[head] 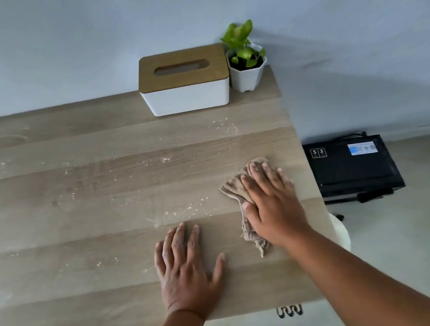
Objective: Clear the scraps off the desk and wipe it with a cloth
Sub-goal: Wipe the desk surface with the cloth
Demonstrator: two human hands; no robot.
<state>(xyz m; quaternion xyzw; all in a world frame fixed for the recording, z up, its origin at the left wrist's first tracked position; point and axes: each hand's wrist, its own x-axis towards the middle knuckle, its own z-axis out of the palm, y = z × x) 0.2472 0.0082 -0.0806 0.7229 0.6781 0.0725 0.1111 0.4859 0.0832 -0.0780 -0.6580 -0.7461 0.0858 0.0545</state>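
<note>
My right hand (272, 204) lies flat, fingers (259, 181) straight, pressing the crumpled beige cloth (235, 187) onto the wooden counter (84, 264) near its right edge. My left hand (186, 269) rests just beside it, palm down, fingers spread and holding nothing. Pale crumbs and dusty smears (184, 211) speckle the counter ahead of my hands and off to the left. At the far edge stand a white tissue box (186, 95) with a wooden lid and, touching it, a small potted plant (245, 59). A black device (352, 168) sits on the floor to the right.
</note>
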